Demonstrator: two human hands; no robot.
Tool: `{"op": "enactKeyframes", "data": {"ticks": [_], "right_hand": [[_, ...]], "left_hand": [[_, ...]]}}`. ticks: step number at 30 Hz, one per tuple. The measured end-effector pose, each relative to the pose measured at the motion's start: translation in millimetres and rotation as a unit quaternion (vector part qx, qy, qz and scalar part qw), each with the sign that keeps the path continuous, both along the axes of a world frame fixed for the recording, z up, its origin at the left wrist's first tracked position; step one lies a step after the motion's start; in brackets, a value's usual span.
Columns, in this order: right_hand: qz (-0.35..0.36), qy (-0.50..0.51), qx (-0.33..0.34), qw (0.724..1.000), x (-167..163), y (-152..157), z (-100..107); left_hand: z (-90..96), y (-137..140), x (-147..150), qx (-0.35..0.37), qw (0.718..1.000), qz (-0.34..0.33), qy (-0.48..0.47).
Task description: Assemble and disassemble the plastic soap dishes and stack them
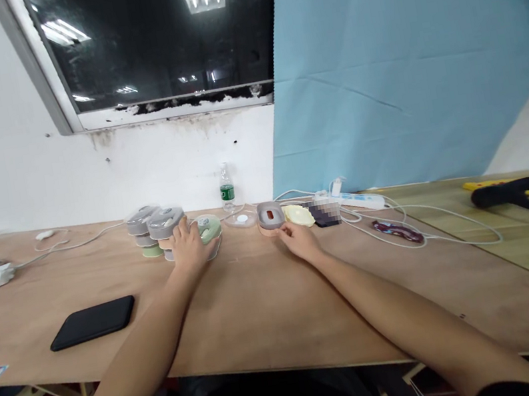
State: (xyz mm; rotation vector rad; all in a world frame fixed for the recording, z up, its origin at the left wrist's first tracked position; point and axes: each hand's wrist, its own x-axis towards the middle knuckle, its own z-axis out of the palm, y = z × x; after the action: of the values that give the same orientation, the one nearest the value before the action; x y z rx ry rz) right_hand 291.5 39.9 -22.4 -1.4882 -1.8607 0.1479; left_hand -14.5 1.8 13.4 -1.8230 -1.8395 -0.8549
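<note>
My left hand (188,244) rests with fingers spread between a stack of lidded grey boxes (166,222) and a small box with a green lid (208,226), its thumb against the green one. With fingers pinched together, my right hand (298,240) holds the near right edge of a small open grey and pinkish box (270,214). A reddish-brown patch shows inside that box. Just to its right lies a pale yellow tray-like piece (299,216), and to its left a clear lid (241,219) lies flat.
A plastic bottle (226,187) stands by the wall. Black phone-like slab (92,322) lies at left front. White power strips (359,200) and cables run along the right back, near a dark red wrapped item (398,232). A black strap-like object (521,189) lies far right.
</note>
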Motion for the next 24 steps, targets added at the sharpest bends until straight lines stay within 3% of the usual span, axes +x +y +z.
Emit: {"op": "enactKeyframes", "data": {"ticks": [3,7,15,20,24], "right_hand": [[-0.078,0.031,0.008,0.996,17.5,13.8,-1.5],[-0.142,0.017,-0.035,0.989,37.2,31.0,-7.8],[-0.145,-0.085,-0.09,0.982,40.4,43.9,-15.2],[-0.15,-0.061,-0.097,0.982,40.8,44.0,-14.0],[-0.2,0.0,-0.048,0.979,43.4,40.4,-9.7]], "left_hand": [[-2.7,2.0,-1.5,0.001,1.0,-0.02,0.001],[-4.8,4.6,-2.2,-0.004,1.0,-0.029,-0.012],[-2.6,1.0,1.0,-0.005,0.999,-0.02,-0.03],[-4.1,1.4,0.8,0.005,1.0,-0.003,-0.021],[-2.8,-1.7,3.8,0.023,0.999,-0.012,-0.028]]}}
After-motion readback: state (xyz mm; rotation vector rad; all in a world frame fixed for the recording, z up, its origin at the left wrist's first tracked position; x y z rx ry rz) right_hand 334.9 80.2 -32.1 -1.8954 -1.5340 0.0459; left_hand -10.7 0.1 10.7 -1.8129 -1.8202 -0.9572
